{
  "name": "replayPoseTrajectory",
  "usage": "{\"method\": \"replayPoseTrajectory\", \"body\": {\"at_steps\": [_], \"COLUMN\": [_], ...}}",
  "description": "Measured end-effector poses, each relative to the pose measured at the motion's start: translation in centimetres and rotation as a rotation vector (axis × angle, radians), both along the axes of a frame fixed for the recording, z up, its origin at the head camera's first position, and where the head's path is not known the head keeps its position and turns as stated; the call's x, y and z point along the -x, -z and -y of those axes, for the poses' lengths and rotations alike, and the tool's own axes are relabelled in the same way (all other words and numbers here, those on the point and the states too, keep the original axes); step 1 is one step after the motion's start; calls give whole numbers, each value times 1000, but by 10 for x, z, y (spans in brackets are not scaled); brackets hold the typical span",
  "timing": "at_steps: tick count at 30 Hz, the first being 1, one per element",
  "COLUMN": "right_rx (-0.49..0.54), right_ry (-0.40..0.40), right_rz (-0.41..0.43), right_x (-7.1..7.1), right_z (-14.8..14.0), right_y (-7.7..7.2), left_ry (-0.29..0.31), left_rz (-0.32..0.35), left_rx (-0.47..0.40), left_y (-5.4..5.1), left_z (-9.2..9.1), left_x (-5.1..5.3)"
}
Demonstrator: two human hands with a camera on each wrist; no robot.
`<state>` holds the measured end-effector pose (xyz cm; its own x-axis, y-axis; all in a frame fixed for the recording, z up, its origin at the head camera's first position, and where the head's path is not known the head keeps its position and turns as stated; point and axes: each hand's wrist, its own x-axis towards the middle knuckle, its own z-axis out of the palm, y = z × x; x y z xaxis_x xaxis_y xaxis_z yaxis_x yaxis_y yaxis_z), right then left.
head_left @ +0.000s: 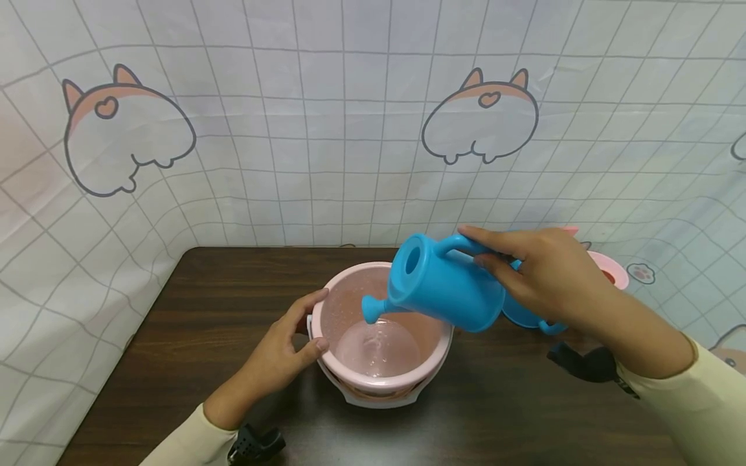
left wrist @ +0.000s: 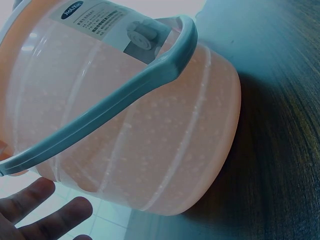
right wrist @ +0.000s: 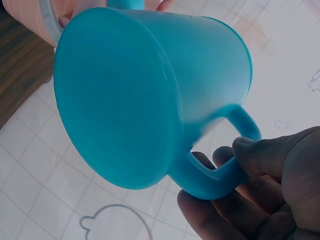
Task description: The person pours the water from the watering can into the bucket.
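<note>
A blue watering can point(head_left: 451, 288) is held tilted over a pink bucket point(head_left: 379, 382), its spout pointing down into the bucket, where shallow clear liquid shows ripples. My right hand point(head_left: 542, 272) grips the can's handle; the right wrist view shows thumb and fingers around the handle of the can point(right wrist: 115, 100). My left hand point(head_left: 285, 343) holds the bucket's left rim, thumb on the rim near the front. In the left wrist view, fingers point(left wrist: 60, 217) show beside the bucket point(left wrist: 150, 135), whose grey handle point(left wrist: 100, 117) hangs down along its side.
Behind my right hand, partly hidden, are another blue item point(head_left: 519, 314) with a handle and a pink item point(head_left: 609, 268). The dark wooden table point(head_left: 221, 310) meets a grid-patterned sheet point(head_left: 326, 162) at the back. Dark straps are on both wrists.
</note>
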<state>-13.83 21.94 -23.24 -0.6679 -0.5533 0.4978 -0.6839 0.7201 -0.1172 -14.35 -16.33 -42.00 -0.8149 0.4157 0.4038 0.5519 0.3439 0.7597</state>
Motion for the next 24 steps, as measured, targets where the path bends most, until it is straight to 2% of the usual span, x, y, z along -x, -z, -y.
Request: {"method": "replayPoseTrajectory", "body": {"at_steps": [10, 24], "right_rx": [-34, -100], "right_ry": [-25, -16], "right_rz": [29, 102], "right_x": [4, 9], "right_z": [5, 16], "right_y": [-6, -19], "left_ry": [1, 5], "left_rz": [3, 5], "left_rx": [0, -1], "left_y": [0, 0], "left_z": [0, 0], "left_x": [-1, -1]}}
